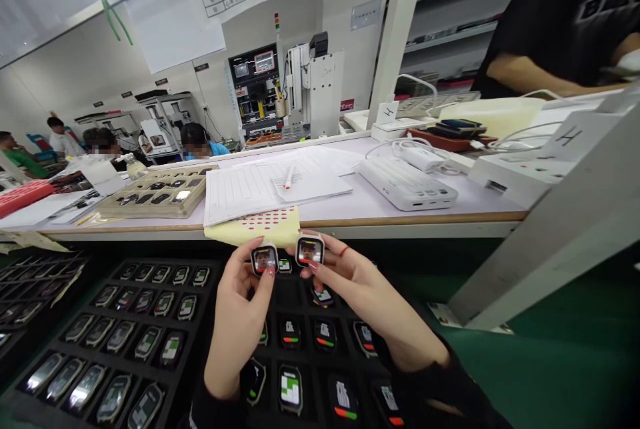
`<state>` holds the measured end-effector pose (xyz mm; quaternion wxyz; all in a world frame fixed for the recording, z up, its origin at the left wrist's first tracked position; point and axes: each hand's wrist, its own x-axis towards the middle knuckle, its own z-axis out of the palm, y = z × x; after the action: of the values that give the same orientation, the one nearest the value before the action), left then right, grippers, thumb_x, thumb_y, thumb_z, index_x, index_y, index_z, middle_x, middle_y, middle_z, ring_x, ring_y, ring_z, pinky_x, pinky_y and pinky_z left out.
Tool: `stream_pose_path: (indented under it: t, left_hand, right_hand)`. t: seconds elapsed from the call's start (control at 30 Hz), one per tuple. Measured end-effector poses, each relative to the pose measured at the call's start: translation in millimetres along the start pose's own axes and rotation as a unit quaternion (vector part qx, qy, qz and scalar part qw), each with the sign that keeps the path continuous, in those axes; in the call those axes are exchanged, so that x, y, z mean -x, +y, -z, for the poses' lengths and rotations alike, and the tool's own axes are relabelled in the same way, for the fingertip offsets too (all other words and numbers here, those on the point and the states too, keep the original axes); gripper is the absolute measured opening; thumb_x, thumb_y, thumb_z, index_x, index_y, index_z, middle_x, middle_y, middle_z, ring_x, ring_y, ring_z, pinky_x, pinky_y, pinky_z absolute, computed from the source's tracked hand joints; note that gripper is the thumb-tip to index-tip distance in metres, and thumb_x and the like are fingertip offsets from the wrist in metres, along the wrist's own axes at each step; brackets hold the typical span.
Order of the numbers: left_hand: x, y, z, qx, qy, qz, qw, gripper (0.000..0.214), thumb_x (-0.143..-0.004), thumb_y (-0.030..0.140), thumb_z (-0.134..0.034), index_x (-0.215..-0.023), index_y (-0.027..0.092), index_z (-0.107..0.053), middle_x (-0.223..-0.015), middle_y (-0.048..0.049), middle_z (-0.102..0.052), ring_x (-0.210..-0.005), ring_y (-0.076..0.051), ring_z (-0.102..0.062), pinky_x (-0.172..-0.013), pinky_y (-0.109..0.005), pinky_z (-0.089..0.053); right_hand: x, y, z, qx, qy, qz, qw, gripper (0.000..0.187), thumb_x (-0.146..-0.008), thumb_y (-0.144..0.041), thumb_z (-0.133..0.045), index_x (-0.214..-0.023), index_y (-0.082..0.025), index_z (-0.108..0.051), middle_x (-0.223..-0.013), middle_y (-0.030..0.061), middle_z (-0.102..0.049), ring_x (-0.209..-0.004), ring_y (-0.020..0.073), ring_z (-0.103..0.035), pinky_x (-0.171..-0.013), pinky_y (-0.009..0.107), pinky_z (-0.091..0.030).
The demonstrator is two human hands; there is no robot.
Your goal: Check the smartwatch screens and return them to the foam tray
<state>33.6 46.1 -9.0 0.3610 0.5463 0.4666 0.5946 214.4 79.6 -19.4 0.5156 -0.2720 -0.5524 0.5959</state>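
Observation:
My left hand (246, 305) pinches a square smartwatch body (264, 259) between thumb and fingers, its lit screen facing me. A second smartwatch body (309, 251), with a pale frame and lit screen, is gripped by my right hand (356, 282), the thumb resting at its lower edge. The two watches are held side by side, a little apart, above a black foam tray (311, 365). In that tray sit several more watch bodies, among them one with a green and white screen (291, 389). My forearms and hands hide part of the tray.
Left of my hands lies another tray (65, 341) of watch bodies in rows. On the bench beyond are printed sheets (240, 192), a pen (289, 177), a beige tray (150, 199) of dark parts, and a white power bank (407, 183). A slanted post (530, 262) stands right; a co-worker's arm (530, 75) is behind.

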Motion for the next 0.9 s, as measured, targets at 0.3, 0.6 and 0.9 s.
stream_pose_path:
  t: [0.3,0.6,0.9]
  left_hand:
    - [0.9,-3.0,1.3,-0.015,-0.016,0.002,1.000,0.040,-0.090,0.030,-0.067,-0.129,0.030,-0.057,-0.124,-0.0026,-0.063,-0.112,-0.016,-0.061,-0.089,-0.021,-0.052]
    - [-0.5,-5.4,2.3,-0.012,-0.001,0.004,1.000,0.034,-0.093,0.040,-0.061,-0.124,0.026,-0.062,-0.111,-0.0033,-0.068,-0.087,-0.012,-0.063,-0.076,-0.022,-0.055]
    - [1.5,-3.6,0.8,-0.005,-0.031,-0.025,0.999,0.034,-0.092,0.029,-0.065,-0.125,0.029,-0.059,-0.124,-0.0021,-0.064,-0.111,-0.016,-0.062,-0.088,-0.022,-0.053]
  right_hand:
    - [0.4,1.5,-0.3,0.009,-0.010,0.008,1.000,0.053,-0.091,-0.038,-0.071,-0.136,-0.019,-0.050,-0.123,0.0118,-0.067,-0.086,0.0186,-0.064,-0.065,0.026,-0.050]
    - [-1.1,1.7,1.0,0.027,0.004,0.006,1.000,0.046,-0.095,-0.047,-0.066,-0.131,-0.019,-0.056,-0.118,0.0111,-0.069,-0.077,0.0163,-0.063,-0.058,0.024,-0.046]
    - [1.8,6.0,1.3,0.010,-0.022,0.008,1.000,0.047,-0.095,-0.036,-0.068,-0.136,-0.024,-0.051,-0.123,0.0077,-0.067,-0.089,0.0166,-0.064,-0.068,0.024,-0.052]
